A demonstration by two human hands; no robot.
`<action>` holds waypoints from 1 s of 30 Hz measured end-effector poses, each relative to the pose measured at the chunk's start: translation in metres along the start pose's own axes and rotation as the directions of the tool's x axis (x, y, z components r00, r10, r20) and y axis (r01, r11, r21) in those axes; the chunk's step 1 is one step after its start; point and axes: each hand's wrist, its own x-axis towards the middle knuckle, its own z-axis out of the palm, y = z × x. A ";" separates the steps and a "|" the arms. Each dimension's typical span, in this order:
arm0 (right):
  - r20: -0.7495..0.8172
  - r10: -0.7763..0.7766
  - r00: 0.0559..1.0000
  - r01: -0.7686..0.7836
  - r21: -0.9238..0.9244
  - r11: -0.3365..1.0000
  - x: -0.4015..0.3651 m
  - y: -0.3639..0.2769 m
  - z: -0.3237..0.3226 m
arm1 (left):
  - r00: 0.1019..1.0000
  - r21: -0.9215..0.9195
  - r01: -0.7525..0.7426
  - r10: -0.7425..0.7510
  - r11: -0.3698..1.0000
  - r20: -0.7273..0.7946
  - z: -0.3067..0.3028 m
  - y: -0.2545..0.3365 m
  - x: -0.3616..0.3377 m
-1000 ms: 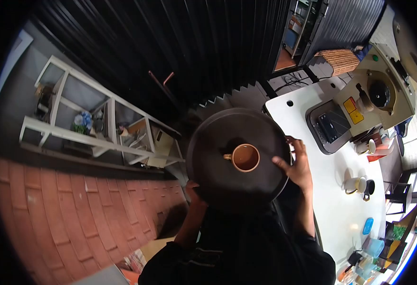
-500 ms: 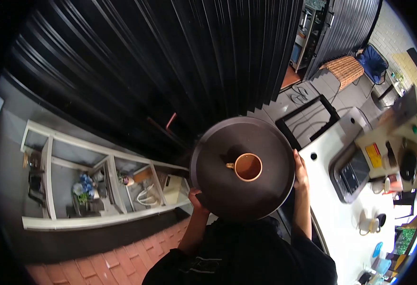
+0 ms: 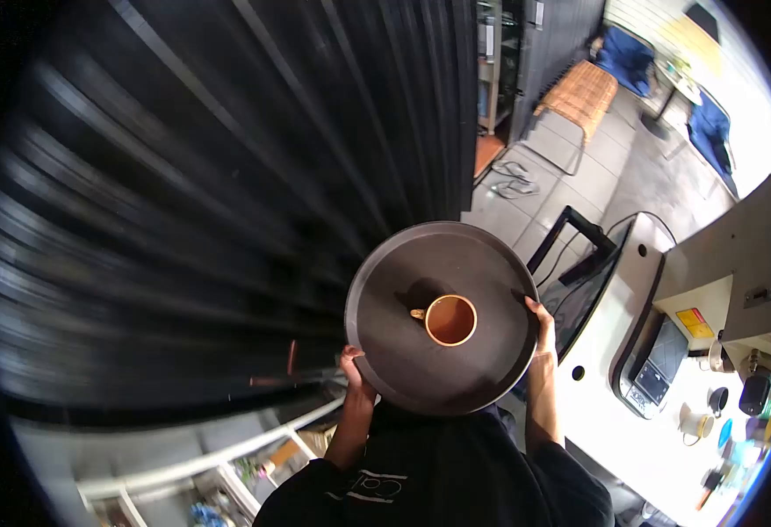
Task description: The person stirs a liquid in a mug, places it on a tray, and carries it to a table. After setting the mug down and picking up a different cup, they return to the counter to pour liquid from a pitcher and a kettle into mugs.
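A round dark brown serving tray (image 3: 491, 263) is held level in front of my body. On it, close to the middle, stands a cup (image 3: 451, 320) with a pale rim and reddish-brown inside, its handle pointing left. My left hand (image 3: 352, 364) grips the tray's lower left rim, thumb at the edge. At the right rim, my right hand (image 3: 541, 327) is closed round the tray with the thumb on top. The fingers beneath the tray are hidden. Neither hand touches the cup.
A black corrugated wall (image 3: 227, 176) fills the left. On the right is a white counter (image 3: 596, 404) with a scale-like device (image 3: 653, 369), a machine and cups (image 3: 697, 424). Slippers (image 3: 515, 178) and a wicker-topped bench (image 3: 579, 97) stand ahead. White shelving (image 3: 219, 461) is low left.
My view has turned to the right: the shelving slid down and left, and more seating shows ahead. The tray and cup stay in front of me, both hands still holding the tray.
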 end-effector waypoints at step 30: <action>-0.416 -0.668 0.616 0.742 0.022 0.670 0.220 -0.177 -0.008 | 0.548 0.291 0.786 -0.832 0.546 0.083 0.268 -0.115 0.529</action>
